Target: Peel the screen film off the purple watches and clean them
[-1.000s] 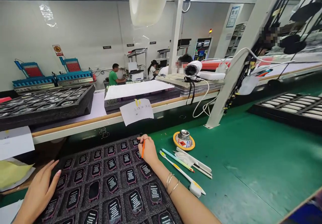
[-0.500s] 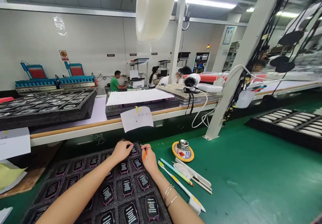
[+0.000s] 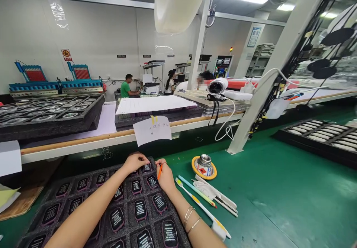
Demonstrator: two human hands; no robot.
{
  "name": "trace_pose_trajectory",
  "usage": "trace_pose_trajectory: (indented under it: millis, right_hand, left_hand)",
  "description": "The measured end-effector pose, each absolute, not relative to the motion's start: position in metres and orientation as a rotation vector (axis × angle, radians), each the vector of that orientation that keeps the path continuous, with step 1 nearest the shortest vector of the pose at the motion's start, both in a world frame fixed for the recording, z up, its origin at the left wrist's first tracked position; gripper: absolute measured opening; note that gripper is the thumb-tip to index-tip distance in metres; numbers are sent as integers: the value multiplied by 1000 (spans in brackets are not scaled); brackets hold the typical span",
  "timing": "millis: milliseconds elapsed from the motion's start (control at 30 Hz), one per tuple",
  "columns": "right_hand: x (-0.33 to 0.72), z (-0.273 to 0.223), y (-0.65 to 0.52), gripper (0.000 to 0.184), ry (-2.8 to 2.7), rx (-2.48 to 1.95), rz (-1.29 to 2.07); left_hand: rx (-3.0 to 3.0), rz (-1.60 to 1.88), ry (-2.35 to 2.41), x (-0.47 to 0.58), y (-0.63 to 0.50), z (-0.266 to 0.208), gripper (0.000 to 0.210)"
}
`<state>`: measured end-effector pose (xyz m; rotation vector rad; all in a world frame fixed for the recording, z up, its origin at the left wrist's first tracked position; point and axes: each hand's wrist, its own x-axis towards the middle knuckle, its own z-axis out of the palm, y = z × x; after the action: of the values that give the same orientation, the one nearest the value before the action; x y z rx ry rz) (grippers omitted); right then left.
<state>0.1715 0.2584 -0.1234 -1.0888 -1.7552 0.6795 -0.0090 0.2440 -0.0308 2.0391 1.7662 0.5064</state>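
Note:
A black foam tray [image 3: 152,215] holds rows of smartwatches without straps, with dark screens bearing white text and purplish cases. My left hand [image 3: 136,163] reaches to the tray's far right corner, its fingers closed at the edge of the corner smartwatch [image 3: 147,167]. My right hand [image 3: 165,176] is closed around a thin orange stick-like tool [image 3: 160,171], just right of that corner. The tool's tip is hidden or too small to make out. Bracelets circle the right wrist.
Right of the tray lie a toothbrush [image 3: 200,203], a pale blue-green pen-like stick [image 3: 192,187] and white tools [image 3: 221,197]. A metal-topped container [image 3: 205,161] stands in a yellow ring. Beyond are a slanted post [image 3: 266,88], a raised shelf [image 3: 83,147] and a tray of white pieces [image 3: 320,138].
The view has shifted slightly. Both hands stay at the tray's far right corner, with only small finger movement; the orange tool remains in my right hand.

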Motion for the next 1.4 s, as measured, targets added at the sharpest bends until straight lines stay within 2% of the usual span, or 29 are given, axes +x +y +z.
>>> trace_pose_trajectory:
  millis: [633, 967, 1400]
  right_hand:
    - [177, -106, 249, 25, -1845, -1162, 637]
    - [177, -106, 250, 24, -1862, -1180, 600]
    - [178, -101, 248, 24, -1883, -1166, 562]
  left_hand:
    - [2111, 693, 1724, -5, 226, -35, 25]
    - [2119, 648, 1785, 1, 236, -45, 26]
    - [2265, 511, 1601, -4, 222, -24, 25]
